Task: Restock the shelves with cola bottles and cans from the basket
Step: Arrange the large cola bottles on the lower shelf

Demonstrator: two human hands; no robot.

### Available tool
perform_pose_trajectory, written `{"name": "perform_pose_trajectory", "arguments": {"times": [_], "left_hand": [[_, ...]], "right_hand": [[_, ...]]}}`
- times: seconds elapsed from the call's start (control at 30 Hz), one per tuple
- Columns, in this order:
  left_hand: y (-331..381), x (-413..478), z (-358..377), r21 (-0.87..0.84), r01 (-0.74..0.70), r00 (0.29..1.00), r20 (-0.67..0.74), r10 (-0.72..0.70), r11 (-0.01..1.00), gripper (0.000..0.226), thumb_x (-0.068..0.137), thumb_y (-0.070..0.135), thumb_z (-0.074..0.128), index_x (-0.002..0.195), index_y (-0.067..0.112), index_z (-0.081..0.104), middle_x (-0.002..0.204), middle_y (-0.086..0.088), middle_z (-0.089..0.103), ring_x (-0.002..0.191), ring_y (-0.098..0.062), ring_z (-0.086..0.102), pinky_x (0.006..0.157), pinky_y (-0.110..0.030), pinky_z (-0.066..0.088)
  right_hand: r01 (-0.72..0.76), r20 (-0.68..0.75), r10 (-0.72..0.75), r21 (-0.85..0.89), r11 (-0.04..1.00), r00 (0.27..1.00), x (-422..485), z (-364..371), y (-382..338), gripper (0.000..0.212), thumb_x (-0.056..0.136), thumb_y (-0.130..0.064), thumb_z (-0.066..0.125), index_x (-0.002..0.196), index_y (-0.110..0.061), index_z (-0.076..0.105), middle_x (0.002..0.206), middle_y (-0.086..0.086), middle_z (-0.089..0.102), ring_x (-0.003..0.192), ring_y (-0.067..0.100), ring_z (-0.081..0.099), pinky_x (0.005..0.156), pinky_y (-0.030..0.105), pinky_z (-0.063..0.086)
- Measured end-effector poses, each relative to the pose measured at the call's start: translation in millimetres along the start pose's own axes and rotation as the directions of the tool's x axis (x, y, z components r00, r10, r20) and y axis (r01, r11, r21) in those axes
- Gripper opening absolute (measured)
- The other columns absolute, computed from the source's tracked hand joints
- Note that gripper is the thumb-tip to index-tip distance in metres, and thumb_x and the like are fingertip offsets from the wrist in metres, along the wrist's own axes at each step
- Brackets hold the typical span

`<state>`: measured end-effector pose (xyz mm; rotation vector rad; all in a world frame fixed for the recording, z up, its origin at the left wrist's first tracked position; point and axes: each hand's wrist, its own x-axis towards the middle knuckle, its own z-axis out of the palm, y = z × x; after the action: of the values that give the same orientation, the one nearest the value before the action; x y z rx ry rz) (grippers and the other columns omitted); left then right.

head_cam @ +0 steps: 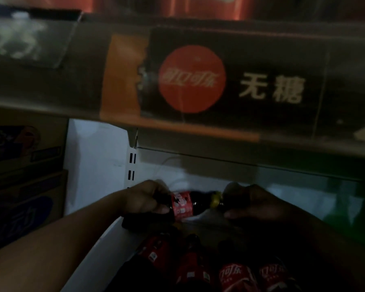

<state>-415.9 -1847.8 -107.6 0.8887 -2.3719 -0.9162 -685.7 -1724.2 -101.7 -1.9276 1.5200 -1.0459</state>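
A cola bottle [188, 204] with a red label and a yellow cap lies sideways in the air under a shelf. My left hand [143, 197] grips its base end. My right hand [244, 201] holds its cap end, fingers curled round the neck. Below them several cola bottles [234, 275] with red labels stand on the white lower shelf [105, 245], seen from above. The scene is dark and blurred.
Overhead runs the shelf edge with a red cola logo sign [192, 79] and white characters. Cardboard boxes [23, 165] are stacked at the left. A white slotted upright [132, 163] stands behind the hands. Something green [343, 211] shows at the right.
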Motion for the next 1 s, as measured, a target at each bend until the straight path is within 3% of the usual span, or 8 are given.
{"name": "perform_pose_trajectory", "arguments": {"times": [0.07,0.17,0.37,0.5,0.7,0.83,0.9,1.0], "left_hand": [[-7.6,-2.8,-2.6,-0.109,-0.021,0.998,-0.063,0.014,0.994,0.031,0.09,-0.002,0.059,0.12,-0.004,0.06,0.116,-0.025,0.065,0.103,-0.031,0.064,0.088,-0.034,0.052],[-21.7,-8.7,-6.7,-0.285,-0.009,0.992,-0.122,-0.027,0.959,0.032,0.091,0.0,0.057,0.121,0.011,0.063,0.111,-0.011,0.071,0.104,-0.024,0.066,0.091,-0.036,0.053],[-44.3,-17.4,-5.4,-0.64,-0.069,0.966,-0.234,-0.108,0.766,0.031,0.091,0.002,0.055,0.121,0.006,0.06,0.105,-0.014,0.07,0.096,-0.027,0.068,0.072,-0.028,0.055],[-56.5,-20.6,4.5,-0.757,-0.124,0.95,-0.278,-0.145,0.641,0.042,0.088,-0.001,0.056,0.129,0.007,0.054,0.123,-0.014,0.064,0.116,-0.03,0.061,0.088,-0.033,0.052],[-48.0,-24.8,10.5,-0.677,-0.135,0.936,-0.327,-0.131,0.724,0.056,0.085,-0.003,0.063,0.136,0.013,0.043,0.127,-0.004,0.057,0.118,-0.023,0.055,0.099,-0.039,0.047],[-44.7,-26.8,10.9,-0.642,-0.112,0.944,-0.306,-0.119,0.759,0.059,0.087,0.002,0.064,0.139,0.022,0.046,0.133,-0.003,0.057,0.124,-0.023,0.053,0.109,-0.047,0.041],[-42.1,-27.6,13.1,-0.647,-0.115,0.942,-0.311,-0.123,0.754,0.055,0.087,0.003,0.064,0.137,0.021,0.049,0.132,-0.003,0.059,0.123,-0.023,0.053,0.109,-0.048,0.04],[-39.2,-28.6,15.2,-0.654,-0.114,0.936,-0.323,-0.139,0.748,0.053,0.089,0.002,0.061,0.138,0.018,0.047,0.133,-0.003,0.057,0.124,-0.022,0.051,0.11,-0.044,0.039]], "right_hand": [[-0.014,-0.152,0.035,0.136,0.991,0.988,1.8,2.5,-14.9,0.025,0.073,0.007,0.074,0.096,0.013,0.067,0.089,0.027,0.068,0.074,0.024,0.067,0.062,0.024,0.052],[0.078,-0.301,-0.003,0.237,0.968,0.954,5.3,8.6,-38.4,0.023,0.075,0.008,0.071,0.095,-0.002,0.071,0.082,0.003,0.073,0.07,0.006,0.071,0.058,0.016,0.054],[0.203,-0.551,0.062,0.407,0.89,0.832,25.1,19.3,-41.6,0.03,0.064,-0.018,0.074,0.092,-0.009,0.071,0.096,0.012,0.072,0.081,0.021,0.07,0.07,0.032,0.055],[0.207,-0.518,0.116,0.524,0.826,0.847,34.1,36.9,-48.6,0.012,0.083,-0.015,0.065,0.093,-0.012,0.07,0.091,0.005,0.072,0.079,0.016,0.069,0.064,0.027,0.053],[0.179,-0.535,0.102,0.448,0.876,0.839,35.4,47.5,-53.6,0.009,0.09,-0.02,0.062,0.089,-0.024,0.07,0.085,-0.01,0.075,0.077,0.004,0.07,0.064,0.024,0.052],[0.125,-0.554,0.127,0.394,0.911,0.823,30.6,51.8,-62.6,0.014,0.087,-0.025,0.065,0.096,-0.014,0.069,0.101,0.012,0.072,0.085,0.021,0.07,0.081,0.037,0.054],[0.071,-0.516,0.153,0.388,0.919,0.843,21.6,52.8,-67.0,0.019,0.09,-0.025,0.063,0.098,-0.008,0.066,0.097,0.019,0.069,0.08,0.031,0.066,0.075,0.034,0.052],[0.044,-0.409,0.138,0.406,0.913,0.902,10.2,54.2,-59.9,0.025,0.086,-0.009,0.066,0.103,-0.027,0.062,0.084,-0.007,0.074,0.074,0.012,0.071,0.054,0.022,0.054]]}}
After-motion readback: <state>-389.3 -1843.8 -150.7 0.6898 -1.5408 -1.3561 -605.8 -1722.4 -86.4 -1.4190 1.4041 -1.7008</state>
